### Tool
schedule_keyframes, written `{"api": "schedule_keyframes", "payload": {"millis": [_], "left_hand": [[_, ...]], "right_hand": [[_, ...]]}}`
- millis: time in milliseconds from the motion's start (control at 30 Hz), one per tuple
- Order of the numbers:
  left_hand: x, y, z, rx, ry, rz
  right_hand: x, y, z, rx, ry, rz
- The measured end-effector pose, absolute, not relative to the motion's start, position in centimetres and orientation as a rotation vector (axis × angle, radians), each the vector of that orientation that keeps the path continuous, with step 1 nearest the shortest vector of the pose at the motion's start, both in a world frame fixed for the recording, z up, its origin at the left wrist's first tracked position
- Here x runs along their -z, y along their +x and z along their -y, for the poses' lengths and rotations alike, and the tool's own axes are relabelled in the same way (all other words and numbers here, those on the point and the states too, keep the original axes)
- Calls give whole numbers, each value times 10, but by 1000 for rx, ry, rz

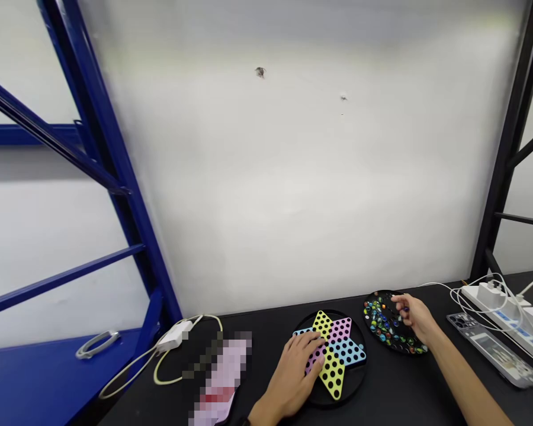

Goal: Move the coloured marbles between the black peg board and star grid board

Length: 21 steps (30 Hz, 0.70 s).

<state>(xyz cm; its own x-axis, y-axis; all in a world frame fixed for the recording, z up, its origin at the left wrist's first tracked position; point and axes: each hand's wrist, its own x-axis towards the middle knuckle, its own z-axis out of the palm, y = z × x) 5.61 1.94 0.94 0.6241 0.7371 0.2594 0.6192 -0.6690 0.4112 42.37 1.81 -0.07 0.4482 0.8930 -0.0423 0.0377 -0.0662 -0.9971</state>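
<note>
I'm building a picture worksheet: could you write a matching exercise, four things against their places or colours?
1. Left hand
2. Right hand
3. Marbles
4. Star board

A. Many-coloured, in the black tray
B. Yellow, pink, blue and purple, dark-spotted
C. Fingers on the star board
D. Over the tray, fingers bent

1-C; 2-D; 3-A; 4-B

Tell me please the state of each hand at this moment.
Left hand: open, resting on the board.
Right hand: fingers curled over the marbles; whether it holds one cannot be told.
</note>
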Motion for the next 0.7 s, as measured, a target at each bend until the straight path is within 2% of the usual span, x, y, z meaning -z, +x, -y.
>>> {"api": "schedule_keyframes", "payload": {"millis": [200,333,700], "left_hand": [[-7,56,-20,-621,2577,-1091],[-9,57,-19,-608,2573,-1108],[-12,58,-18,-566,2547,-1107]], "right_hand": [[3,412,-13,-403,-2013,1428],[5,403,-11,-376,-2049,1634],[3,398,-6,-385,-2196,1783]]}}
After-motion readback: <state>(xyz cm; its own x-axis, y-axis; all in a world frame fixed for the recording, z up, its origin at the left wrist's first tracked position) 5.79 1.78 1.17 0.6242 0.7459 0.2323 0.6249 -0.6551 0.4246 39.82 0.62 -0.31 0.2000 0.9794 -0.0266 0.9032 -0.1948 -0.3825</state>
